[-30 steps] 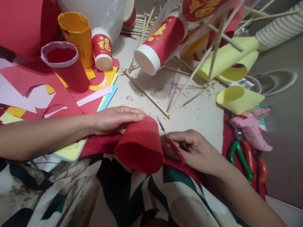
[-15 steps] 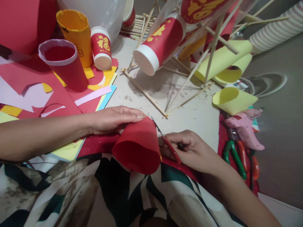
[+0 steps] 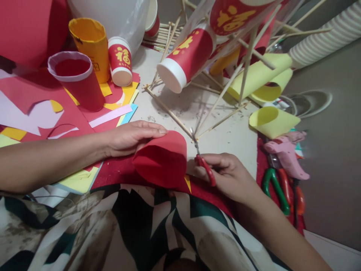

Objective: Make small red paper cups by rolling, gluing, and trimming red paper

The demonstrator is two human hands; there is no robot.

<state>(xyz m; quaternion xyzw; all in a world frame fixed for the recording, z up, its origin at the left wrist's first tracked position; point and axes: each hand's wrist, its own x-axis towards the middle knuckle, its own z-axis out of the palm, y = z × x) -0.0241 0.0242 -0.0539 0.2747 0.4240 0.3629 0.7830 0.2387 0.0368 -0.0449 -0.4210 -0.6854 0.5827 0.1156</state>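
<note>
A tube of red paper [image 3: 173,150] is pinched at its upper left edge by my left hand [image 3: 132,137], the thumb on the outside. Its wide mouth tilts toward me. My right hand [image 3: 222,171] holds small red-handled scissors [image 3: 204,165] with the fingers round the handles. The blades point away from me and stand a little apart from the tube's right side. Below the tube lies a small yellow paper piece [image 3: 188,183].
Left stand a red paper cup [image 3: 77,88], a yellow one [image 3: 96,64] and a printed cup [image 3: 120,62] on coloured sheets. Ahead is a wooden stick frame [image 3: 172,113] with bagged cups above. Right lie yellow paper rolls [image 3: 275,120], a pink glue gun [image 3: 287,154] and green-handled pliers [image 3: 275,188].
The scissors have moved off the tube's edge, turning more upright with their blades farther from it. The red tube has tipped so that its mouth faces me more.
</note>
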